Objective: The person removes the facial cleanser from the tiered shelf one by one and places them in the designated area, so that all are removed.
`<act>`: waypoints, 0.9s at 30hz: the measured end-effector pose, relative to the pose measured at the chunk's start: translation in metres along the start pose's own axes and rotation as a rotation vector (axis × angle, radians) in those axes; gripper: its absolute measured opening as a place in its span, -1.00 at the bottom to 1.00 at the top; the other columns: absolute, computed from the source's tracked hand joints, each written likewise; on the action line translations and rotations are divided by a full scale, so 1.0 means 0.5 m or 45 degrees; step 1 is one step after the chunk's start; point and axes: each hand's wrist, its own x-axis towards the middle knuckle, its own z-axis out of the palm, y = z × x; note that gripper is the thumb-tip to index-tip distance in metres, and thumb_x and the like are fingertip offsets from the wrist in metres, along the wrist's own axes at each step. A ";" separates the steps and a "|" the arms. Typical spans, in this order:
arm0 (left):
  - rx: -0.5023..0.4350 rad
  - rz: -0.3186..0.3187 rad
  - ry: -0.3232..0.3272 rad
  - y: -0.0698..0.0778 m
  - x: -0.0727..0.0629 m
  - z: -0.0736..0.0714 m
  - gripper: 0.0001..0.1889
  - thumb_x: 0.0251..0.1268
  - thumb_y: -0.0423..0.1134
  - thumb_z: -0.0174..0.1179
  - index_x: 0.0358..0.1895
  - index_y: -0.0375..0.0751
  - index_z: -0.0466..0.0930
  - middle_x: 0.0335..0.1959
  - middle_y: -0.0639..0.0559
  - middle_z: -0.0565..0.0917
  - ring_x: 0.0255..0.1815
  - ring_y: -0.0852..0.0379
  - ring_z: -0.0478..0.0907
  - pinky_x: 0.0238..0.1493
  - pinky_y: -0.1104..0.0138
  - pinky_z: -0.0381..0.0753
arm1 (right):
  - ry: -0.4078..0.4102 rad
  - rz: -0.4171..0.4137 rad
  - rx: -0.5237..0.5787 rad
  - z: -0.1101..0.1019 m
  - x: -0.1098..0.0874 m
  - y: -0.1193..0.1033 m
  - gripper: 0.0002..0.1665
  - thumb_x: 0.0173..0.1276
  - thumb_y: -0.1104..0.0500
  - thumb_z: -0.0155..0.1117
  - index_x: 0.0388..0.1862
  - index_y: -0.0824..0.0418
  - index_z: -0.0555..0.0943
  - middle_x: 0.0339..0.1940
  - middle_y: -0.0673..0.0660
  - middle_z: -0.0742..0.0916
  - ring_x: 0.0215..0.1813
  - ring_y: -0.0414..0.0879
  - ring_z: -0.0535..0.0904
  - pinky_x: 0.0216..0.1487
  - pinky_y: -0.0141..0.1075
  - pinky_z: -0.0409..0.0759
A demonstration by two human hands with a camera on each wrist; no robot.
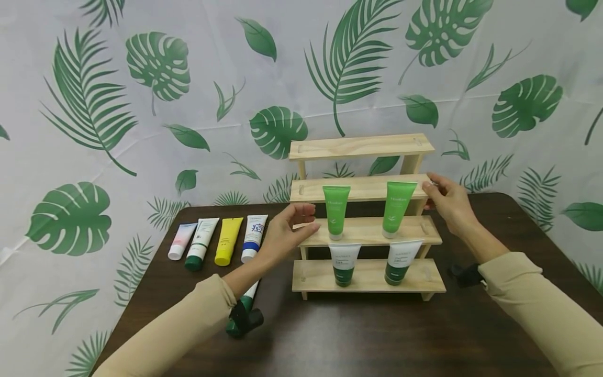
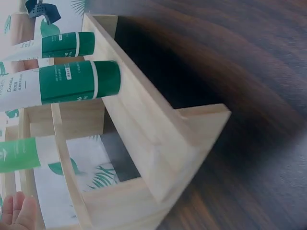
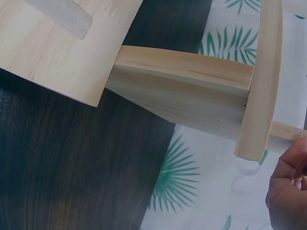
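A four-tier wooden display rack (image 1: 367,283) stands on the table. My right hand (image 1: 449,204) grips the right end of its second shelf from the top, thumb on the upper face; the right wrist view shows that hand (image 3: 288,187) at the frame's edge. Beside the rack's left end, my left hand (image 1: 292,230) has thumb and fingers apart, nothing between them. Two bright green squeeze tubes (image 1: 336,209) stand on the second shelf from the bottom. On the lowest shelf are two white tubes with dark green lower parts (image 2: 67,81).
Left of the rack, a pink-and-white tube (image 1: 181,241), a white-and-green tube (image 1: 202,243), a yellow tube (image 1: 228,241) and a white-and-blue tube (image 1: 254,235) lie in a row on the dark table (image 1: 348,340). Another green-capped tube (image 1: 247,301) lies partly hidden under my left forearm.
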 end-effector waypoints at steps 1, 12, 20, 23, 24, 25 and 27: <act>-0.018 0.009 0.005 0.002 0.005 0.005 -0.59 0.16 -0.40 0.28 0.09 -0.39 0.46 0.07 -0.29 0.55 0.06 -0.13 0.56 0.03 0.22 0.60 | -0.001 0.000 -0.001 0.000 0.000 0.000 -0.28 0.49 -0.01 -0.09 0.45 0.39 0.08 -0.29 -0.04 0.49 -0.41 -0.41 0.49 -0.38 -0.53 0.58; -0.007 0.008 0.019 0.018 0.038 0.046 -0.54 0.14 -0.37 0.31 0.12 -0.32 0.42 0.03 -0.20 0.59 0.09 -0.04 0.55 0.05 0.27 0.58 | -0.020 -0.010 0.017 -0.001 0.002 -0.002 -0.27 0.49 -0.02 -0.09 0.45 0.39 0.07 -0.30 -0.10 0.50 -0.39 -0.41 0.49 -0.38 -0.54 0.57; -0.042 0.032 0.015 0.016 0.044 0.063 -0.54 0.14 -0.42 0.29 0.12 -0.35 0.40 0.02 -0.24 0.58 0.08 -0.07 0.55 0.03 0.36 0.58 | 0.001 -0.019 0.012 0.000 0.000 -0.001 -0.30 0.49 0.00 -0.09 0.44 0.39 0.11 -0.30 -0.05 0.48 -0.42 -0.40 0.48 -0.40 -0.55 0.57; -0.024 0.042 0.021 0.016 0.044 0.066 -0.56 0.14 -0.40 0.29 0.10 -0.34 0.40 0.00 -0.23 0.59 0.05 -0.06 0.57 0.02 0.34 0.59 | 0.005 -0.024 0.020 0.000 -0.001 0.000 -0.30 0.49 0.01 -0.09 0.43 0.40 0.11 -0.31 -0.05 0.48 -0.42 -0.40 0.48 -0.40 -0.55 0.56; -0.017 0.042 0.023 0.016 0.043 0.068 -0.56 0.14 -0.40 0.29 0.10 -0.33 0.41 -0.01 -0.22 0.60 0.04 -0.06 0.57 0.01 0.34 0.60 | 0.006 -0.027 0.023 0.000 -0.001 0.000 -0.30 0.49 0.01 -0.09 0.43 0.41 0.12 -0.32 -0.05 0.48 -0.42 -0.40 0.48 -0.41 -0.55 0.57; -0.010 0.042 0.026 0.016 0.043 0.068 -0.56 0.14 -0.39 0.30 0.10 -0.33 0.41 -0.02 -0.21 0.60 0.03 -0.05 0.58 0.00 0.33 0.60 | 0.006 -0.028 0.024 0.000 -0.001 0.000 -0.30 0.49 0.02 -0.08 0.43 0.41 0.12 -0.32 -0.05 0.48 -0.43 -0.40 0.49 -0.41 -0.55 0.57; -0.005 0.047 0.030 0.013 0.043 0.070 -0.57 0.15 -0.39 0.29 0.09 -0.32 0.41 -0.04 -0.21 0.61 0.02 -0.05 0.59 -0.01 0.31 0.61 | 0.006 -0.028 0.026 0.000 -0.001 0.000 -0.30 0.49 0.02 -0.08 0.43 0.41 0.12 -0.33 -0.06 0.49 -0.43 -0.40 0.49 -0.41 -0.55 0.57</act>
